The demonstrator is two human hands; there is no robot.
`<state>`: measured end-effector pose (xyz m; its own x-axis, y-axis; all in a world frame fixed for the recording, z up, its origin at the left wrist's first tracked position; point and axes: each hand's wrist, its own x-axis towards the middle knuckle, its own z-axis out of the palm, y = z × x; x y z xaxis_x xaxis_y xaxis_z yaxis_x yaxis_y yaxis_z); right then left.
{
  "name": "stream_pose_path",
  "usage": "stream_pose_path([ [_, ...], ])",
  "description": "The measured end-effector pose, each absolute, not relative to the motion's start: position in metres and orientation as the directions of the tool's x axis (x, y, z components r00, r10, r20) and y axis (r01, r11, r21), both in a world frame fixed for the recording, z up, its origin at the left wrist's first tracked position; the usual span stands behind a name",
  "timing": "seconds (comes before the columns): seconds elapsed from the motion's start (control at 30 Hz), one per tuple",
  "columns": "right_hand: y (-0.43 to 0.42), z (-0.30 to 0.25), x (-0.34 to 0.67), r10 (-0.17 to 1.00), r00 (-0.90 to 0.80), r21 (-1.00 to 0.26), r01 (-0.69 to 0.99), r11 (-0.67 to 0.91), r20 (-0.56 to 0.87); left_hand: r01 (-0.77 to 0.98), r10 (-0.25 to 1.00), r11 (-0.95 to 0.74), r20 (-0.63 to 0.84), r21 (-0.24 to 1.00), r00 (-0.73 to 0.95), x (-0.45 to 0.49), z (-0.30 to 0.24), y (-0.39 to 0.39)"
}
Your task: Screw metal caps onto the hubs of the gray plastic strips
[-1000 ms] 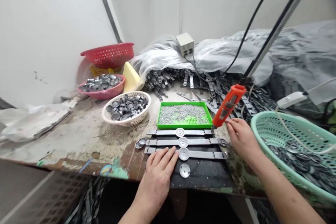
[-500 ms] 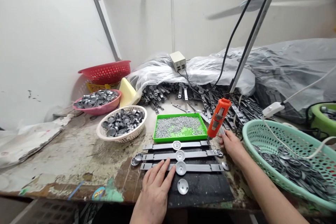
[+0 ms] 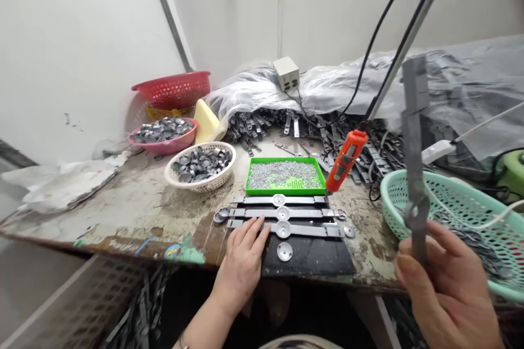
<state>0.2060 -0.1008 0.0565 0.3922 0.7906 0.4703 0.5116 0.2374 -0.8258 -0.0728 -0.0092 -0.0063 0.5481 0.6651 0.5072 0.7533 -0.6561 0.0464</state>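
My left hand [image 3: 242, 253] lies flat, fingers stretched, on the left end of the nearest of three grey metal strips [image 3: 286, 214] laid side by side on a black mat [image 3: 319, 259]. Each strip carries a round silver disc at its middle, and one loose disc [image 3: 284, 251] sits on the mat. My right hand [image 3: 446, 278] is raised close to the camera, closed around the lower end of another long grey metal strip [image 3: 413, 136] held upright. An orange electric screwdriver [image 3: 347, 159] hangs on a cable beside the green tray.
A green tray of small screws [image 3: 285, 175] stands behind the strips. White basket [image 3: 201, 163] and pink bowl [image 3: 162, 132] hold metal caps; a red colander [image 3: 172, 87] sits behind. A teal basket [image 3: 458, 212] stands right. A pile of strips [image 3: 303, 128] lies under plastic sheeting.
My right hand left the table near the screwdriver and rose toward the camera, now holding a metal strip upright. My left hand stayed on the nearest strip. The view tilted down a little.
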Motion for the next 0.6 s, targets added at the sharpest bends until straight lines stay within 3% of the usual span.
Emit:
stream_pose_path([
  [0.1, -0.102, 0.049, 0.190, 0.849, 0.059, -0.645, 0.679, 0.352, 0.525, 0.748, 0.671, -0.644, 0.587, 0.158, 0.453, -0.072, -0.007, -0.020],
  [0.23, -0.086, 0.027, 0.179, 0.873, -0.354, -0.484, 0.730, 0.482, 0.336, 0.767, 0.676, -0.578, 0.691, 0.279, 0.258, -0.074, -0.016, -0.044],
  [0.33, -0.073, 0.012, 0.180, 0.832, -0.457, -0.310, 0.779, 0.545, 0.316, 0.793, 0.681, -0.530, 0.709, 0.302, 0.185, -0.074, -0.023, -0.063],
  [0.47, -0.066, 0.001, 0.186, 0.803, -0.518, -0.077, 0.825, 0.560, 0.296, 0.790, 0.696, -0.535, 0.687, 0.300, 0.210, -0.071, -0.023, -0.073],
  [0.6, -0.063, 0.000, 0.190, 0.806, -0.522, -0.002, 0.839, 0.544, 0.279, 0.762, 0.700, -0.587, 0.643, 0.273, 0.309, -0.066, -0.017, -0.069],
])
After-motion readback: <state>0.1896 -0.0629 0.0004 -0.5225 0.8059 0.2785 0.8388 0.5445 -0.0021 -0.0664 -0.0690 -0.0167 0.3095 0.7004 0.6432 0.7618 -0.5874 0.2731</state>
